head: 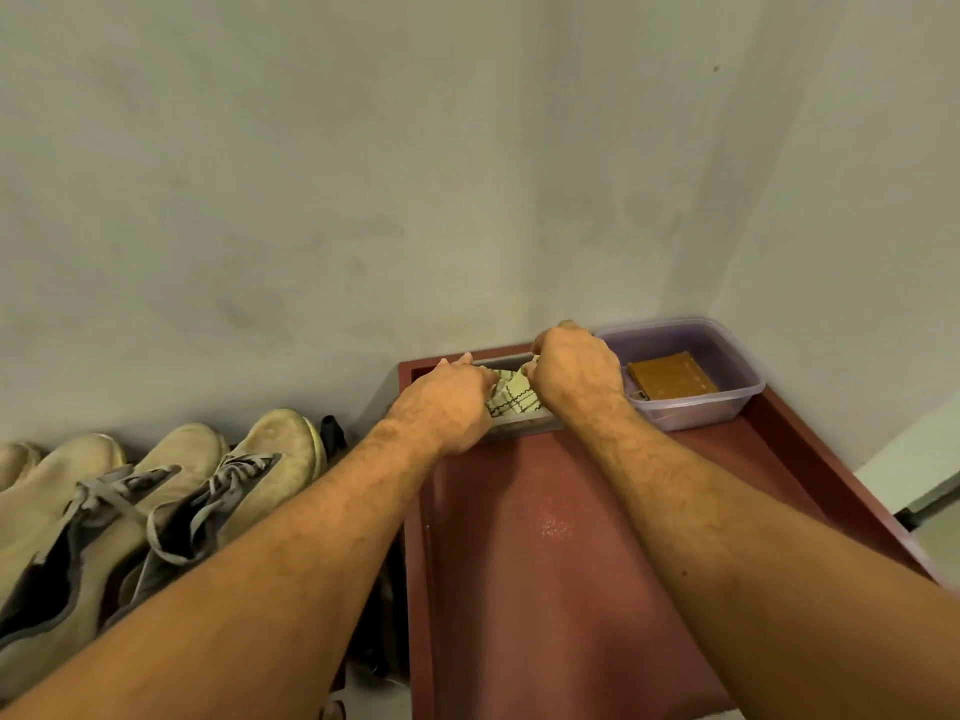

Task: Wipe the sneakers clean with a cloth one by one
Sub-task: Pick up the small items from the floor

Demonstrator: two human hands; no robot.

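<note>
head view shows both hands reaching to the far end of a dark red tray (571, 589), where a small grey box (524, 424) sits against the wall beside a clear plastic tub (727, 402) that holds a brown flat block (670, 375). the left hand (441, 407) and the right hand (576, 368) meet over the grey box, and between them shows a bunched yellow-green checked cloth (514, 394). the fingers of both hands are curled down into the cloth, pinching it from either side; the fingertips themselves are hidden behind the knuckles and the folds.

the cloth looks thin, soft and light. it will crumple and drape rather than hold a shape, so it is best taken by a gathered wad in the palm, with enough fabric bunched to press firmly on a shoe. whether it is damp cannot be told.

the sneakers (156, 511) stand in a row on the left, below the tray's level, toes toward the wall, beige with grey laces and dark linings. they look light but scuffed and dusty on the toe caps. a shoe is probably steadiest when held by the heel collar or with a hand inside, since the upper seems soft and would give under a wipe. none is lifted yet.
</note>
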